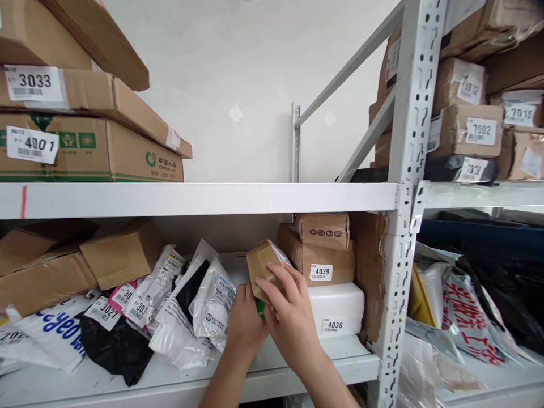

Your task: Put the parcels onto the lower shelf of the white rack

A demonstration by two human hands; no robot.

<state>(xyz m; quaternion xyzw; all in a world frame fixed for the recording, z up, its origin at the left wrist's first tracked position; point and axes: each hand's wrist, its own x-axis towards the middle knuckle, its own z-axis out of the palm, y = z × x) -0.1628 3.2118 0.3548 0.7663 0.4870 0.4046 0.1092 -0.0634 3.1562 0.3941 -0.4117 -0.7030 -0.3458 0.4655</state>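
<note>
Both hands were on one small taped cardboard box [264,265], held just above the lower shelf [297,368], right of center. Right hand [293,317] was clasped over its near face, fingers spread. Left hand [245,323] gripped from below; something green showed between the palms, unclear what. Box was airborne, not seated yet. At 3 o'clock: stack with parcel 4039 [323,262] on white foam box 4038 [338,309]. At 9 o'clock: leaning poly mailers [212,306]. Gap between them looked like the open slot.

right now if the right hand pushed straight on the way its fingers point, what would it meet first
The right hand already rests on the small tape-wrapped brown cardboard parcel; past that, probably the shelf's back wall, though depth is unclear.
</note>
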